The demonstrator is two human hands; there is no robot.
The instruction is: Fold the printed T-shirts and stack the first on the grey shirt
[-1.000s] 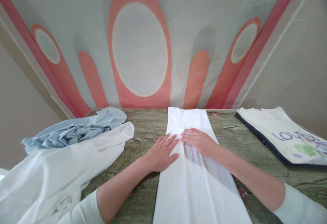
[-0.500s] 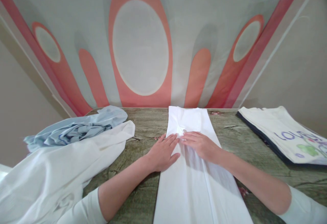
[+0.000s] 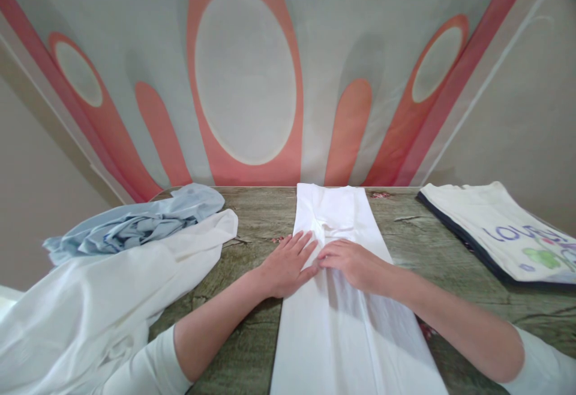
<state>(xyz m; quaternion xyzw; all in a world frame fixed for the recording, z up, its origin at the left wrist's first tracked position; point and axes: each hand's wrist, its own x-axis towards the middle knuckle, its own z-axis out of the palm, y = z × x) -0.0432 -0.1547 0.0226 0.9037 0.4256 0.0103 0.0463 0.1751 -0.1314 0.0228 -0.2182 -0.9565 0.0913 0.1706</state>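
A white garment (image 3: 310,347), folded into a long strip, lies lengthwise on the wooden table from its far edge toward me. My left hand (image 3: 290,266) is open and rests flat with spread fingers on the strip's left edge. Beside it, my right hand (image 3: 351,263) bends its fingers closely together on the middle of the strip, apparently pinching the fabric near my left thumb. The underside of that hand is hidden. Creases and a small fold show just beyond my fingertips.
On the left, a crumpled white cloth (image 3: 90,311) lies in front of a bunched light blue one (image 3: 135,224). At right is a stack of folded clothes (image 3: 486,209), the top one white with lettering. A patterned backdrop (image 3: 324,35) rises behind the wood-grain table (image 3: 252,221).
My right hand has drawn slightly toward me along the garment, and its fingers have gone from stretched to bent. My left hand stays nearly in place, its fingers a little more spread.
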